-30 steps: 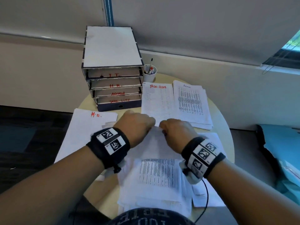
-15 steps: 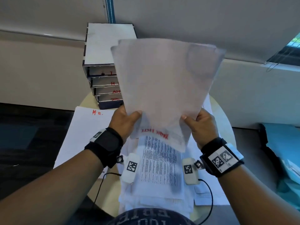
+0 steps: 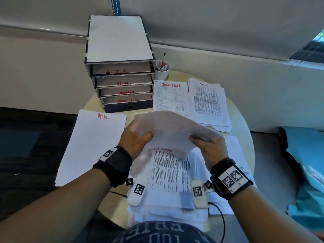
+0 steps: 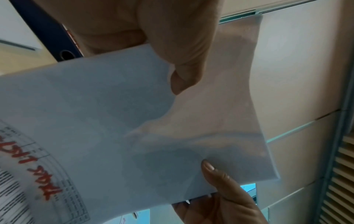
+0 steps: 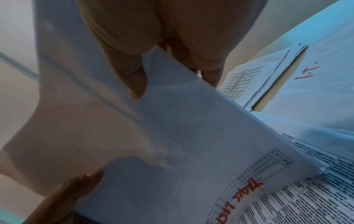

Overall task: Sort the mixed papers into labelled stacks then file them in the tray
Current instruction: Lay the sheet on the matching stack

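Note:
Both hands hold one white sheet (image 3: 171, 127) by its near edge above the mixed pile (image 3: 170, 174); it flops forward, away from me. Red "Task Lists" writing shows upside down at that edge. My left hand (image 3: 140, 137) pinches the left side and my right hand (image 3: 205, 142) the right. The left wrist view shows the sheet (image 4: 114, 121) under my thumb, and the right wrist view shows the sheet (image 5: 172, 136) the same way. Labelled stacks lie around: H.R. (image 3: 91, 146), Task Lists (image 3: 170, 99), Admin (image 3: 208, 102), I.T. (image 5: 316, 84). The filing tray (image 3: 119, 41) stands at the back.
The tray's shelves read I.T., H.R., ADMIN and TASK LIST from top down. A white pen cup (image 3: 163, 69) stands to its right. The round table's rim (image 3: 245, 123) curves close behind the stacks. Teal material (image 3: 306, 163) lies off the table to the right.
Both hands went from resting on the mixed pile to lifting the top sheet upright before the camera. It has now come down lower and flopped forward.

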`<state>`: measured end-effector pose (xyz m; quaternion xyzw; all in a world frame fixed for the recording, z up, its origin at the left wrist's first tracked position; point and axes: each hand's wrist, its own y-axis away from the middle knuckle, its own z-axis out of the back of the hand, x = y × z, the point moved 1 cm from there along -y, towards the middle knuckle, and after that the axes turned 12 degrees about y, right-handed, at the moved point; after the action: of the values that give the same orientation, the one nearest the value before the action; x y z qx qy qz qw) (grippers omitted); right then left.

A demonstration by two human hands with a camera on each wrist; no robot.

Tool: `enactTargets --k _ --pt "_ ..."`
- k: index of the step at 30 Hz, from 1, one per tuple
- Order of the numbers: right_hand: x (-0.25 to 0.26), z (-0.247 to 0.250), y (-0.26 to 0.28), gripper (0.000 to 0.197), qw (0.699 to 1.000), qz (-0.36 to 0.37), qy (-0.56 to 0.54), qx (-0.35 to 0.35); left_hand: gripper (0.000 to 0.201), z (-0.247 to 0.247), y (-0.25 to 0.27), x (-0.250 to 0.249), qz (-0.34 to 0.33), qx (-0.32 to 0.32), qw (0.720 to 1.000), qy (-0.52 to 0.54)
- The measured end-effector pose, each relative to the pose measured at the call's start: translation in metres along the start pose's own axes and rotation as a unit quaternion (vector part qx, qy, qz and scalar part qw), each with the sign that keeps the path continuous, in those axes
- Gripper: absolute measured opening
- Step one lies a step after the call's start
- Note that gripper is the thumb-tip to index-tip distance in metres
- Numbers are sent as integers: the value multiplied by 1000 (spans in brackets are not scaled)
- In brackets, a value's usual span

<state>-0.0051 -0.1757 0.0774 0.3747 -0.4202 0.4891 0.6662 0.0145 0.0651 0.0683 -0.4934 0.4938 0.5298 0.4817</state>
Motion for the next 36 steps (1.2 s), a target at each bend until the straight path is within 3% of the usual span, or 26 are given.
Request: enactTargets --k 4,9,15,19,21,22,24,26,27,29,31,32,34,36 --pt "5 -4 2 23 1000 -8 2 -4 22 -3 -2 4 27 -14 1000 4" --pt "13 -4 0 26 1000 -2 -2 -3 21 -3 -5 5 4 -14 1000 2" --pt "0 -3 2 16 997 -68 -39 -27 19 2 1 43 89 31 994 -55" --pt "-3 11 4 15 996 -68 2 -49 10 9 -1 39 60 34 992 -105" --pt "1 25 3 29 989 -67 73 -114 11 12 -4 17 18 38 983 -180" --pt "6 34 6 45 980 -41 106 -164 12 11 -5 3 -24 49 969 -242" --pt "25 46 17 69 929 156 234 -242 11 2 -6 -26 -140 99 902 -397" --pt "47 43 30 68 829 351 385 -204 7 -16 -5 -48 -214 158 821 -505" --pt "54 36 33 62 794 380 450 -150 7 -26 -4 -56 -223 179 796 -533" --pt "57 25 31 36 756 365 542 -43 9 -41 -3 -64 -223 208 767 -564" --pt "56 28 28 11 741 337 580 5 10 -47 -5 -68 -217 221 751 -584" --pt "57 35 30 18 747 321 583 16 11 -48 -5 -68 -211 220 748 -590" --pt "60 41 36 51 757 319 568 45 13 -45 -7 -68 -194 217 748 -596" --pt "63 38 44 79 746 315 582 72 11 -48 -5 -66 -190 228 745 -597"
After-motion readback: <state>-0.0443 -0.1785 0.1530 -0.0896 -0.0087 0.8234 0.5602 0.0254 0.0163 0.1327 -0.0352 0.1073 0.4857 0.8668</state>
